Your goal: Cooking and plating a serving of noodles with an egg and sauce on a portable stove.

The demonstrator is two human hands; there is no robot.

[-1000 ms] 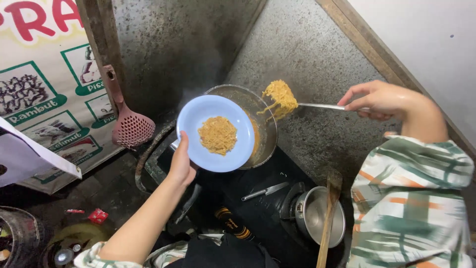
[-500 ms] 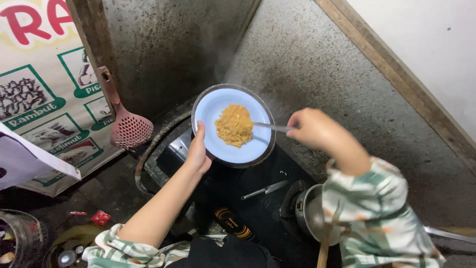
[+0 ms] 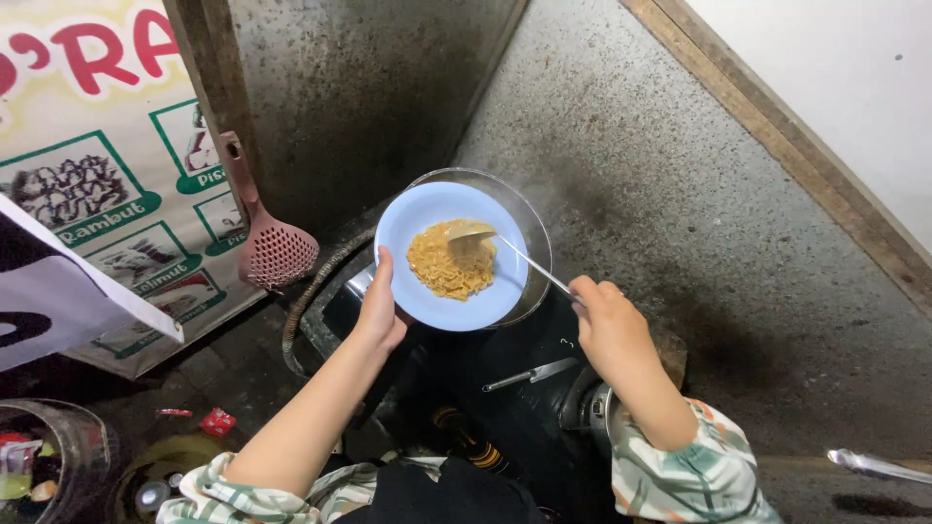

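The left hand [image 3: 381, 309] grips the rim of a blue plate [image 3: 417, 218] of noodles [image 3: 449, 262] just beyond its fingers, while the right hand [image 3: 604, 325], closed around a spoon [image 3: 485, 238], reaches leftward into them.

Light falls from above, bright on the pale plate [image 3: 451, 257] and upper right wall, while the stove area below sits in deep shadow. Focus is sharp centrally; straight edges bow toward the frame corners.

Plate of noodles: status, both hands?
Left hand grips pale blue plate by its rim, over the pot. Right hand holds spoon, tip on the noodles. Nothing in the way.
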